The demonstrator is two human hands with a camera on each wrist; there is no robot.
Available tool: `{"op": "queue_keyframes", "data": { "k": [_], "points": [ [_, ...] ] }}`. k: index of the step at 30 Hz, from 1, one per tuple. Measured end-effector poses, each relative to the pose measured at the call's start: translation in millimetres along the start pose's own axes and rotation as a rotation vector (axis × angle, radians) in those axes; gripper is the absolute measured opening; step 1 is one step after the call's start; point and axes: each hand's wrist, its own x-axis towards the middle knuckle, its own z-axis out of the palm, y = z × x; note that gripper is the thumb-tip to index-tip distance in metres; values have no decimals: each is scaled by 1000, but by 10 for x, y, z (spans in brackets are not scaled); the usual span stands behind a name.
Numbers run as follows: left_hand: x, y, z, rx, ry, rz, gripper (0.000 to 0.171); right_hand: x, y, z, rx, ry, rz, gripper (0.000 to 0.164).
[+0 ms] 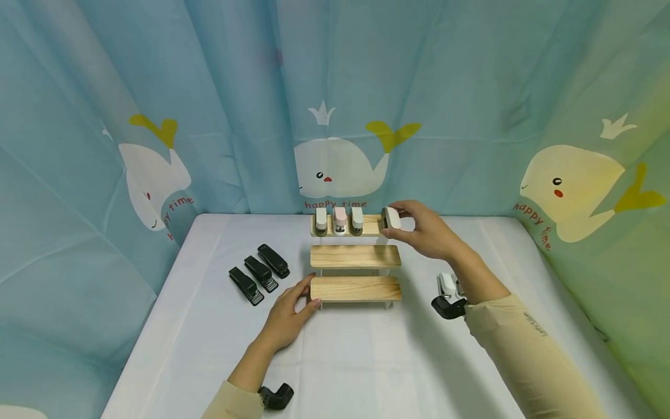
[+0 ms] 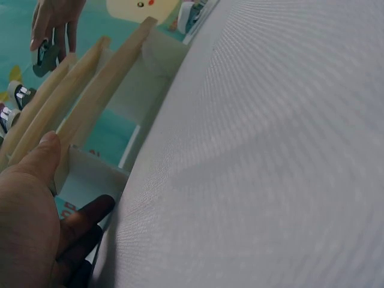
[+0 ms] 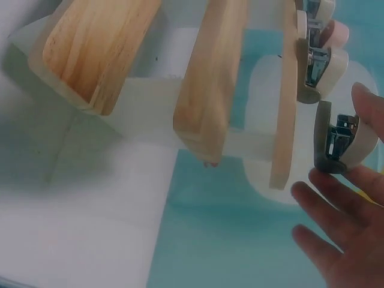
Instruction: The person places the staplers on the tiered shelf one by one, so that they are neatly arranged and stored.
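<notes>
A three-tier wooden display stand (image 1: 356,288) with pale side panels stands on the table. My left hand (image 1: 287,314) grips its left end at the front step, the thumb against the plank in the left wrist view. In my right hand (image 1: 426,231) a small white-and-grey hole punch (image 3: 341,141) is pinched between thumb and fingers. It hangs beside the right end of the top plank (image 3: 287,108), a small gap apart in the right wrist view. On that plank's left part stand a white hole punch (image 1: 321,221), a pink one (image 1: 340,220) and another white one (image 1: 357,220).
Three black staplers (image 1: 259,273) lie slanted in a row left of the stand. White hole punches (image 1: 447,285) sit at the right, partly hidden behind my right wrist. A blue curtain (image 1: 235,116) with whales closes the table's (image 1: 199,326) back and sides.
</notes>
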Motion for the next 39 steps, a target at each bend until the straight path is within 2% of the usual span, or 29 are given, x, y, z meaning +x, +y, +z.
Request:
{"op": "queue_keyframes", "data": {
  "k": [12, 34, 39],
  "points": [
    [3, -7, 8, 4, 8, 6, 66, 39, -34, 49, 14, -37, 7, 74],
    [8, -2, 12, -3, 4, -6, 67, 185, -26, 180, 41, -10, -11, 71],
    [16, -15, 16, 24, -1, -9, 68, 206, -35, 204, 42, -3, -4, 71]
  ]
}}
